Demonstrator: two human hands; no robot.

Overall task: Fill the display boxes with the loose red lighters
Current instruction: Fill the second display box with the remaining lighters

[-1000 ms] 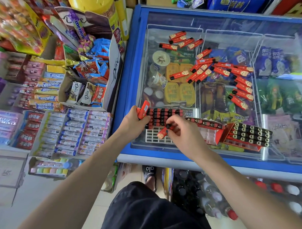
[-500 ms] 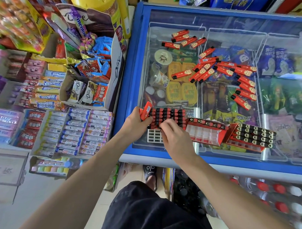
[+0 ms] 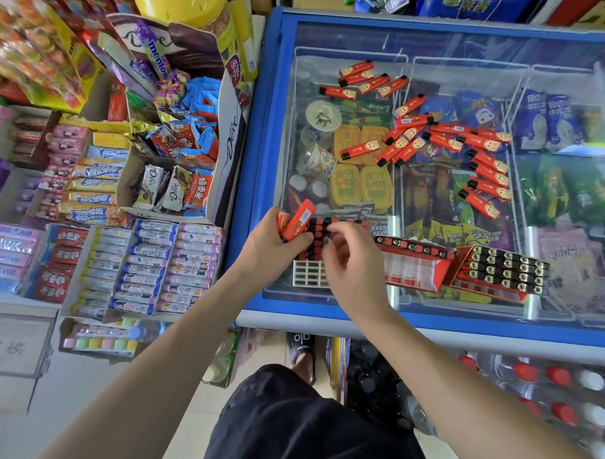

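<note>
Several loose red lighters lie scattered on the glass lid of a blue chest freezer. Near the lid's front edge stands a display box partly filled with lighters, with empty white slots at its front. My left hand grips a few red lighters beside the box's left end. My right hand hovers blurred over the box with curled fingers; nothing shows between them. A nearly empty red box and a full box stand to the right.
Snack and candy shelves crowd the left side up against the freezer. Bottles with red and white caps lie below the freezer's front edge. My sandalled foot stands on the floor between them.
The lighter my right hand pinched a second ago went down into the box. That hand has since lifted slightly and is blurred. My left hand kept its lighters.
</note>
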